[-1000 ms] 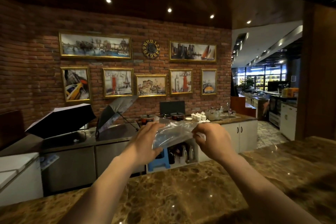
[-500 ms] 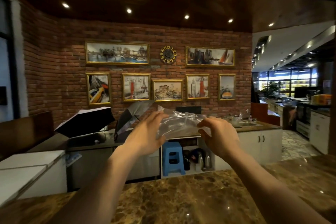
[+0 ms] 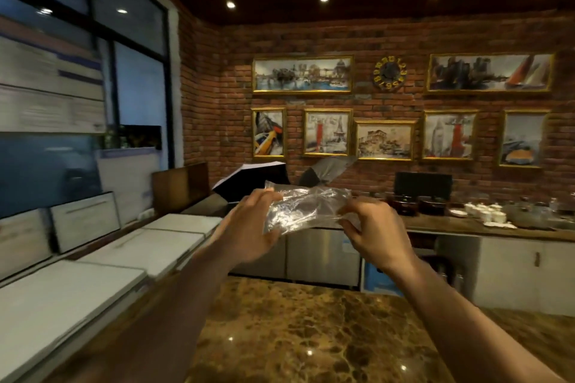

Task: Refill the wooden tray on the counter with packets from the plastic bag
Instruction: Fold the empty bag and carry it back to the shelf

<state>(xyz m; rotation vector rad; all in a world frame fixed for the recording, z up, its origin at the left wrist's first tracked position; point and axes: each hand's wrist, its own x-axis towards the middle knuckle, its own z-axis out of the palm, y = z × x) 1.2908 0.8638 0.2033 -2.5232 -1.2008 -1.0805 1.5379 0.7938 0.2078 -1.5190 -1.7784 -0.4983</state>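
A crumpled clear plastic bag is held up at chest height between both hands, above the brown marble counter. My left hand grips the bag's left end and my right hand pinches its right end. The bag looks see-through and I cannot make out any packets inside it. No wooden tray is in view.
White chest-style lids run along the left under a dark window. Behind the marble counter stand steel cabinets and a back counter with pots and white cups. Framed pictures hang on the brick wall.
The view has swung to the left, bringing the window and white lids into sight. Both hands stay on the bag, held at about the same height.
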